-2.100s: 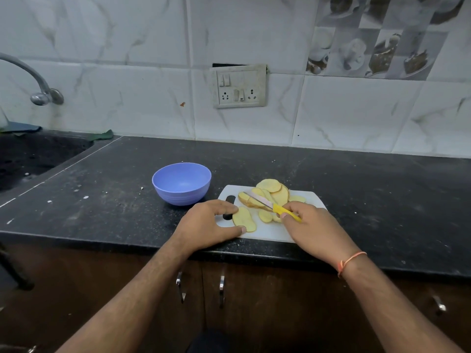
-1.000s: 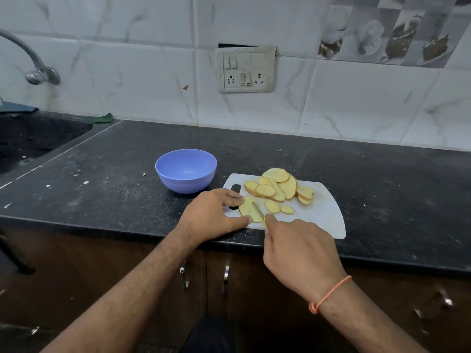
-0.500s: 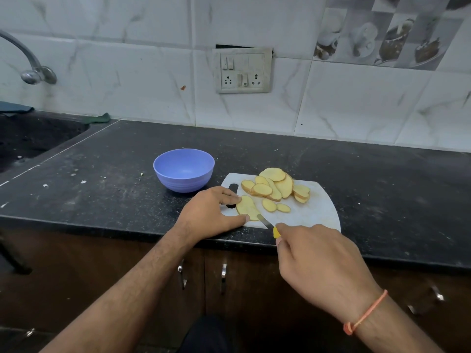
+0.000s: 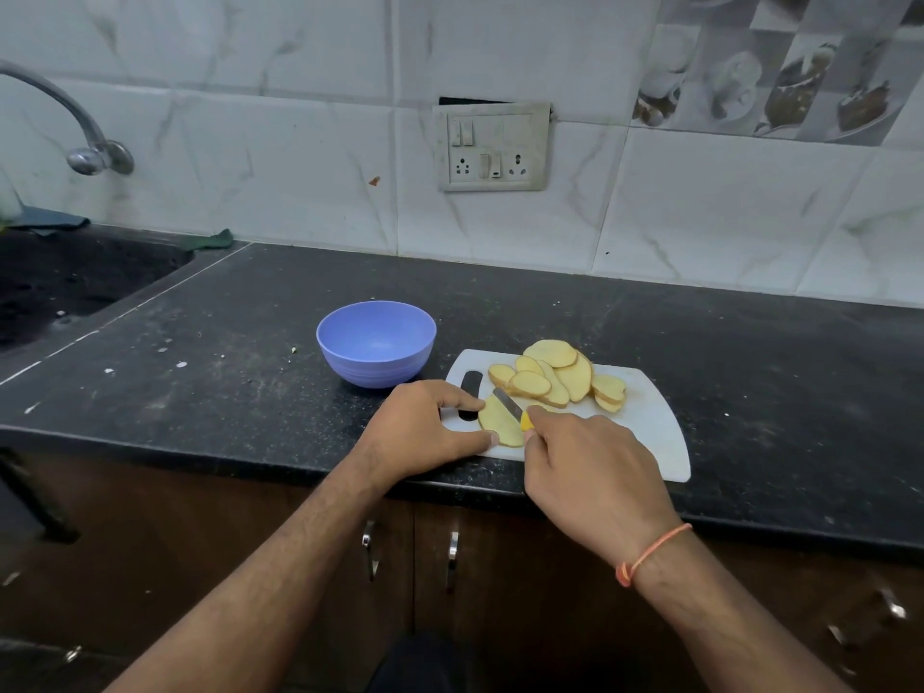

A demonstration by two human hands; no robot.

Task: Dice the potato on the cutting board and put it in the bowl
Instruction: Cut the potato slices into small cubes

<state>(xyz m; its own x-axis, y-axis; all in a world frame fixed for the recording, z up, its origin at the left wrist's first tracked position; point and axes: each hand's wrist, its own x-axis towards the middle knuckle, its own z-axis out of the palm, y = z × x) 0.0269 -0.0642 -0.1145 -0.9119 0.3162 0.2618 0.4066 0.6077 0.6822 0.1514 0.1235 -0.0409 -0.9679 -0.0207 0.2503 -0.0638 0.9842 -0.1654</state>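
A white cutting board [image 4: 645, 427] lies at the counter's front edge. Several potato slices [image 4: 560, 375] are piled on its far half. One large slice [image 4: 497, 425] lies flat at the board's near left. My left hand [image 4: 425, 430] pinches that slice between forefinger and thumb. My right hand [image 4: 595, 480] grips a knife [image 4: 510, 406] with a yellow handle; its blade rests across the large slice. An empty blue bowl [image 4: 376, 342] stands just left of the board.
A sink [image 4: 65, 280] with a tap [image 4: 75, 127] sits at the far left of the black counter [image 4: 750, 367]. A switch and socket plate [image 4: 492, 147] is on the tiled wall. Cabinet doors with metal handles [image 4: 370, 550] lie below the counter edge.
My right hand has come forward from the board's near edge, bringing the knife blade onto the large slice. My left hand stays on that slice.
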